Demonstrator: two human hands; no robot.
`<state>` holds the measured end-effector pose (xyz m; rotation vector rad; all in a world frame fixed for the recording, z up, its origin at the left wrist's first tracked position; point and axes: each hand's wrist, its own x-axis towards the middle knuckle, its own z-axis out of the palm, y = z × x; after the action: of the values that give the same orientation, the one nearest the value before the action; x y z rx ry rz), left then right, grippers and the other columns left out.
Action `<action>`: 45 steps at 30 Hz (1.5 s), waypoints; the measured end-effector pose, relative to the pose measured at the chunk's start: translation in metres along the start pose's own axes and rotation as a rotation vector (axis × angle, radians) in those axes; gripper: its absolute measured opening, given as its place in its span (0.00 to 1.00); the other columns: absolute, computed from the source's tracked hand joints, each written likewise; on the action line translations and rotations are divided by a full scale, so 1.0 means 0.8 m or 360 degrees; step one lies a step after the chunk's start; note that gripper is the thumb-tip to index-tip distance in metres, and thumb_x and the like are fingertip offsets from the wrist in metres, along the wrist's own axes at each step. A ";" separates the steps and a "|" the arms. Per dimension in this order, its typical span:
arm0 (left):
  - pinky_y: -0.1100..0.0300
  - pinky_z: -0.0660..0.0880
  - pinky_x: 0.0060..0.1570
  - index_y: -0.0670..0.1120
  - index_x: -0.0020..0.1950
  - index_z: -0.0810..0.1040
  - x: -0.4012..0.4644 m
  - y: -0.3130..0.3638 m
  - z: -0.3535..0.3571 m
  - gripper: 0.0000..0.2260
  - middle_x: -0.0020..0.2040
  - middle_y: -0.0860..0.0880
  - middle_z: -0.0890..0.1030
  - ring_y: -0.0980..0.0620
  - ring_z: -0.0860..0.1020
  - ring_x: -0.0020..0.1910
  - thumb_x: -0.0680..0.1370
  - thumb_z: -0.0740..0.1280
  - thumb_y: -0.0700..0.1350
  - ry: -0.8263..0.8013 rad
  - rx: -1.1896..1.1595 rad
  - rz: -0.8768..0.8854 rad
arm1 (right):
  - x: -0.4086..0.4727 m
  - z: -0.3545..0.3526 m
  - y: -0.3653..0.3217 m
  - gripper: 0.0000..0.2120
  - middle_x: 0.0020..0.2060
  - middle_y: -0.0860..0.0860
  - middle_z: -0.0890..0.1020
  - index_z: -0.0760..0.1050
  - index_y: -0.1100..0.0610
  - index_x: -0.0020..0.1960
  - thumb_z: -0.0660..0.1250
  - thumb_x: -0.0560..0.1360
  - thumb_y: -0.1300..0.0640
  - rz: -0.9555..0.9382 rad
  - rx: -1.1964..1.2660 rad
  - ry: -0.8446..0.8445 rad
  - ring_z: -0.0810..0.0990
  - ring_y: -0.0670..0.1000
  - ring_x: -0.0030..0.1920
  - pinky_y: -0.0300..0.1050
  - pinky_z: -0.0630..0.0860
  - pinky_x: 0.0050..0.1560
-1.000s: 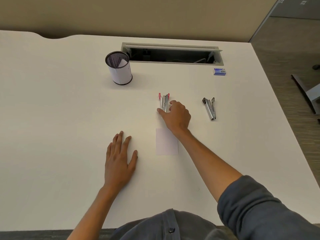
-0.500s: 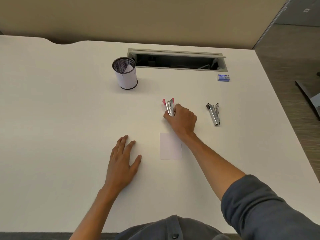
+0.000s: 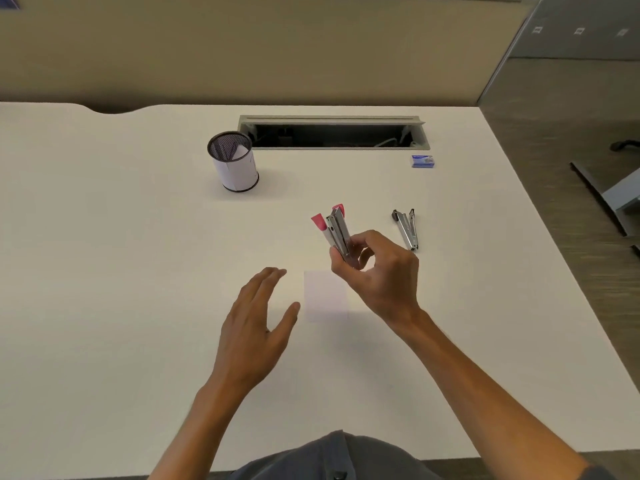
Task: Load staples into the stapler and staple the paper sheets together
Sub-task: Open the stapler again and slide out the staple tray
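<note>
The right hand (image 3: 377, 275) pinches the pink-tipped stapler (image 3: 335, 230) above the counter (image 3: 104, 254), just beyond the paper sheets (image 3: 325, 296). The left hand (image 3: 256, 327) hovers with fingers straight. The print on the blue staple box (image 3: 422, 161), far right, is too small to read.

the right hand's fingers (image 3: 349, 271) hide the lower end of the pink-handled metal stapler (image 3: 335, 230). print on the small blue box (image 3: 422, 161) is too small to read.
</note>
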<state>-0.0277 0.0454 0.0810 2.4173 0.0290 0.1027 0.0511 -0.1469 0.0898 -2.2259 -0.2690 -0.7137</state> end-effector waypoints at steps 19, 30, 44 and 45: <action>0.62 0.76 0.58 0.51 0.65 0.78 -0.005 0.132 -0.018 0.15 0.60 0.54 0.83 0.51 0.80 0.61 0.83 0.57 0.45 -0.0371 -0.1316 0.0197 | -0.052 -0.104 -0.049 0.18 0.42 0.47 0.85 0.81 0.58 0.52 0.67 0.77 0.43 -0.0108 0.0307 0.0026 0.80 0.43 0.40 0.35 0.76 0.35; 0.58 0.76 0.59 0.44 0.60 0.81 -0.010 0.165 -0.010 0.13 0.56 0.48 0.84 0.46 0.81 0.59 0.79 0.63 0.46 -0.0470 -0.1564 0.0158 | -0.057 -0.151 -0.061 0.16 0.45 0.31 0.82 0.77 0.43 0.59 0.61 0.77 0.37 0.0302 0.0731 -0.0240 0.82 0.40 0.47 0.29 0.75 0.42; 0.43 0.78 0.56 0.45 0.52 0.83 -0.023 0.189 -0.019 0.06 0.52 0.51 0.84 0.45 0.82 0.56 0.76 0.72 0.43 -0.0251 -0.1255 0.0387 | -0.045 -0.206 -0.055 0.10 0.47 0.39 0.85 0.81 0.45 0.52 0.64 0.76 0.44 0.0255 0.0774 -0.0275 0.83 0.46 0.50 0.32 0.75 0.41; 0.45 0.79 0.55 0.46 0.52 0.83 -0.024 0.191 -0.020 0.06 0.52 0.51 0.85 0.46 0.82 0.56 0.75 0.72 0.44 -0.0260 -0.1209 0.0394 | -0.042 -0.210 -0.056 0.09 0.47 0.39 0.85 0.81 0.46 0.52 0.65 0.76 0.44 0.0253 0.0778 -0.0263 0.83 0.46 0.50 0.33 0.76 0.41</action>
<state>-0.0492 -0.0598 0.1930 1.6530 -0.3276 0.0199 -0.0629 -0.2380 0.1898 -1.8126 -0.3074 -0.3320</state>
